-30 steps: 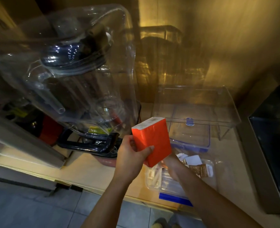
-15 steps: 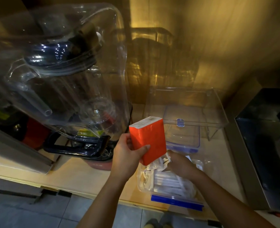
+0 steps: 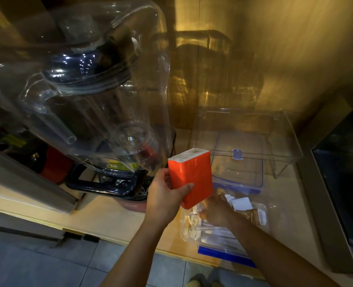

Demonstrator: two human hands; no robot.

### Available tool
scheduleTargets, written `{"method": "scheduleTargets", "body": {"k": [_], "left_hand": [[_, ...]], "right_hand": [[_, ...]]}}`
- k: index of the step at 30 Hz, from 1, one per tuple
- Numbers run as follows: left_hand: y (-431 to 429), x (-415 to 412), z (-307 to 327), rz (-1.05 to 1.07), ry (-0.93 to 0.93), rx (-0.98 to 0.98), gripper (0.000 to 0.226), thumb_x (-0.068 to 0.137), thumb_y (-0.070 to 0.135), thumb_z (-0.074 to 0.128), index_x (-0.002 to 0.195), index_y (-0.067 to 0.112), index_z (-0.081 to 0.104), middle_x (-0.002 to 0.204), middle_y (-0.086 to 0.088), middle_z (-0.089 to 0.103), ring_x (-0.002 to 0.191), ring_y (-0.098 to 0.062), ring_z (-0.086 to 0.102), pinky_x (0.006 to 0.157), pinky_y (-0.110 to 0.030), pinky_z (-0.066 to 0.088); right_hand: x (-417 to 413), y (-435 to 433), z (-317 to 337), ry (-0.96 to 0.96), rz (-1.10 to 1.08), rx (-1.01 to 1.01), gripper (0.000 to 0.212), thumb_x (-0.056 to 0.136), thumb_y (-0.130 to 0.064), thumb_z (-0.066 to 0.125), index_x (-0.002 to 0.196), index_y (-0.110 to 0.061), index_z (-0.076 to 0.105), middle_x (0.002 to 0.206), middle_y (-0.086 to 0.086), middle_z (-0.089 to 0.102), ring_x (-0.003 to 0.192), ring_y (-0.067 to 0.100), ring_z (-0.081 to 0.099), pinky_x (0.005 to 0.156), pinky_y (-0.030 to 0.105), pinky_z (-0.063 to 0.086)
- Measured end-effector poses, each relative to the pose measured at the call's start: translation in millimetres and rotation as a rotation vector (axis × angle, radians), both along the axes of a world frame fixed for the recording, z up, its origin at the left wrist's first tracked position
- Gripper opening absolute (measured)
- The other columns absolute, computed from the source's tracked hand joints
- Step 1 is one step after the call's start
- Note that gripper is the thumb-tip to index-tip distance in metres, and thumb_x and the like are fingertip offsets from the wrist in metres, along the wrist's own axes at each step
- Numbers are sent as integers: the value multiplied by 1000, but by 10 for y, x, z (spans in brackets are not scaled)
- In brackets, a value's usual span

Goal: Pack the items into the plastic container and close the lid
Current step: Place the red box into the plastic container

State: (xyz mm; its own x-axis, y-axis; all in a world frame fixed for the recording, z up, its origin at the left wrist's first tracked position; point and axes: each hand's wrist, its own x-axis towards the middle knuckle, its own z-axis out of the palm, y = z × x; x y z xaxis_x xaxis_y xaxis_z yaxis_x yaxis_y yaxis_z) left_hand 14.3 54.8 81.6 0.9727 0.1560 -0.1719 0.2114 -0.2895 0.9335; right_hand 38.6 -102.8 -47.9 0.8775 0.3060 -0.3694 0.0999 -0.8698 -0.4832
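While the left hand (image 3: 167,198) grips an orange pack (image 3: 191,179), the right hand (image 3: 217,210) — grasp unclear — rummages in the plastic container (image 3: 263,207); overstuffing could block the lid (image 3: 238,175).

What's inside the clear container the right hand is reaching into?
The container holds white paper packets, brown sachets and pale wrapped sticks. The right hand and the orange pack in the left hand cover its middle.

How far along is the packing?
Partly done: the container already holds sachets. In hand: the left hand grips the orange pack above it, and the right hand reaches inside. Left: pack goes in, then the lid, lying behind, goes on.
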Motion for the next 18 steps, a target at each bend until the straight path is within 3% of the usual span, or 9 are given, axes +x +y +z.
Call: {"method": "scheduleTargets", "body": {"k": [3, 5, 9, 12, 13, 14, 15, 18], "left_hand": [[20, -7, -9, 2, 9, 10, 50, 69, 22, 80, 108, 25, 49, 95, 18, 55, 91, -2, 55, 79, -30, 52], [30, -6, -13, 3, 5, 7, 49, 69, 21, 80, 107, 26, 49, 94, 19, 55, 89, 1, 54, 74, -26, 51], [33, 12, -16, 6, 3, -17, 48, 69, 19, 80, 104, 27, 49, 93, 19, 55, 87, 2, 54, 71, -23, 50], [11, 19, -27, -13, 11, -28, 50, 69, 19, 80, 107, 26, 49, 94, 19, 55, 88, 2, 54, 68, -19, 48], [1, 20, -34, -16, 14, -34, 50, 69, 19, 80, 108, 26, 48, 95, 19, 55, 88, 1, 54, 68, -18, 48], [-10, 22, -43, -18, 17, -38, 51, 69, 19, 80, 107, 26, 48, 95, 18, 55, 89, 1, 54, 69, -18, 48], [-21, 22, -53, -20, 22, -40, 51, 69, 18, 81, 107, 26, 48, 96, 17, 56, 89, 0, 55, 70, -20, 49], [-33, 11, -79, -47, 32, -19, 51, 68, 19, 80, 107, 27, 48, 97, 16, 56, 91, 0, 55, 73, -22, 49]], "right_hand": [[1, -3, -40, -18, 126, -170, 49, 84, -31, 56, 129, -19, 41, 142, 6, 41, 132, 28, 36, 108, 48, 28], [-2, -32, 18, -2, 183, -191, 44, 82, -28, 56, 124, -19, 48, 139, 5, 45, 132, 27, 37, 108, 45, 25], [-49, -242, 246, 198, 324, -146, 25, 79, -39, 62, 91, -17, 65, 103, 2, 67, 104, 18, 55, 101, 42, 30], [-94, -370, 414, 179, 392, -234, 31, 82, -34, 61, 58, -17, 54, 66, -3, 54, 72, 14, 50, 93, 42, 37], [-76, -377, 428, 75, 406, -232, 25, 83, -25, 60, 60, -16, 55, 70, -3, 53, 76, 16, 50, 94, 41, 37], [-58, -360, 424, -33, 421, -220, 11, 83, -17, 57, 73, -14, 62, 82, -1, 58, 87, 18, 53, 97, 40, 36], [-48, -331, 403, -105, 428, -208, 13, 83, -12, 55, 93, -14, 64, 101, 2, 62, 102, 19, 53, 99, 39, 35], [-13, -253, 295, -52, 449, -239, 56, 82, -19, 64, 133, -15, 42, 135, 8, 51, 126, 24, 44, 105, 37, 30]]}}
